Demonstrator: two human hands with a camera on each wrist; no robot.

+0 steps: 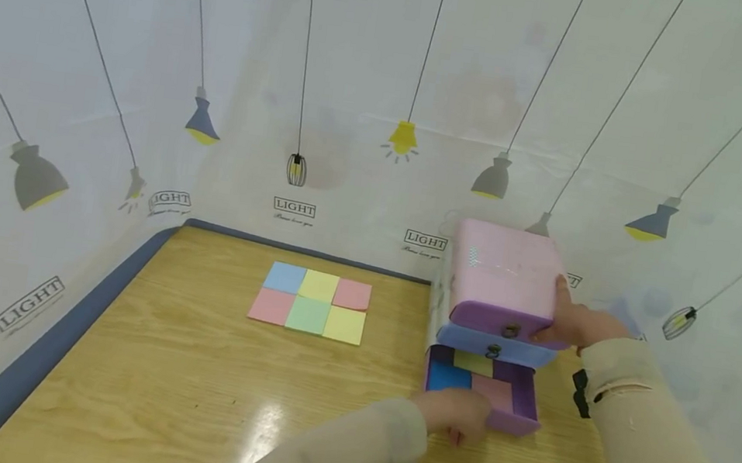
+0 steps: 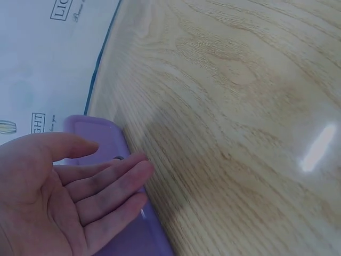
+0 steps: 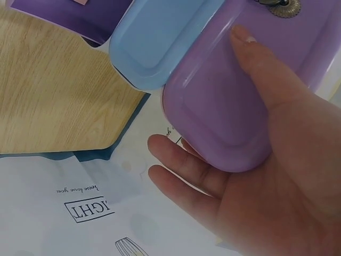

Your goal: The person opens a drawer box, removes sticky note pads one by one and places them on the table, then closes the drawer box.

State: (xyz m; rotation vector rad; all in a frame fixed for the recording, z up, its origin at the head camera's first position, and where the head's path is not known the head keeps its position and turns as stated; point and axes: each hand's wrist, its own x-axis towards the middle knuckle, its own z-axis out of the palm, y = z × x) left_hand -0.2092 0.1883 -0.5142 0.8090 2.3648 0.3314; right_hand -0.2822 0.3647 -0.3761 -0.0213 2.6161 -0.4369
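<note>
Lowest purple rectangular drawer (image 1: 514, 425) sticks out of the pink-topped cabinet (image 1: 507, 265), flat coloured squares (image 1: 492, 391) inside; probably drawer-handling step; left hand (image 1: 459, 414) at drawer front, fingers loosely extended; right hand (image 1: 577, 325) grips cabinet side; next move wants steady bracing.

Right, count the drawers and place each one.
3: the top purple drawer, the blue drawer just below it, and the open purple drawer at the bottom, all in the cabinet.
</note>
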